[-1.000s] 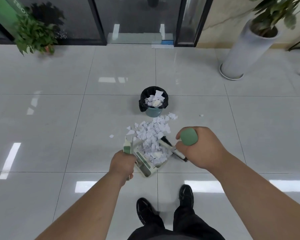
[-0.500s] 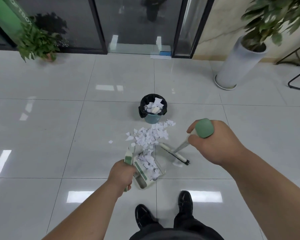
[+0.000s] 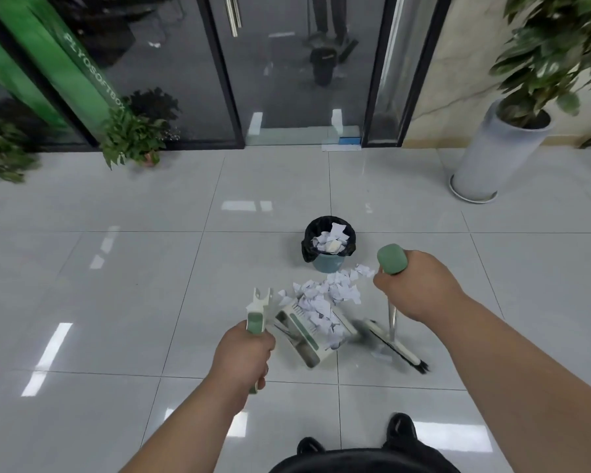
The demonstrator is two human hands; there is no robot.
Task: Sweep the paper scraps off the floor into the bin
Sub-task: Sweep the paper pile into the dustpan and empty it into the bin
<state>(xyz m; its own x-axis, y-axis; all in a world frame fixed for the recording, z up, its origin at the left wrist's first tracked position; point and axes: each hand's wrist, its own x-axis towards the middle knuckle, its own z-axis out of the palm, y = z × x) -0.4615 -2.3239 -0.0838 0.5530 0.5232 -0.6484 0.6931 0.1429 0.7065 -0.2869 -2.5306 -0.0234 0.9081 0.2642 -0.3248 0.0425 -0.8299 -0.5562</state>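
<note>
Scraps (image 3: 331, 295) lie heaped on the floor (image 3: 116, 285) between the bin (image 3: 328, 247) and the dustpan (image 3: 307, 332), some already in both. Left hand (image 3: 243, 353) is clamped on the dustpan handle; right hand (image 3: 413, 285) grips the broom (image 3: 393, 343), its blurred head beside the pan.

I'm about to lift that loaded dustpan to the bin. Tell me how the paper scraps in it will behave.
The paper scraps look thin, crumpled and very light, so they may flutter out if the dustpan is jerked. They are heaped loosely near its open lip, so tilting forward would probably spill some. They should slide freely into the bin.
</note>
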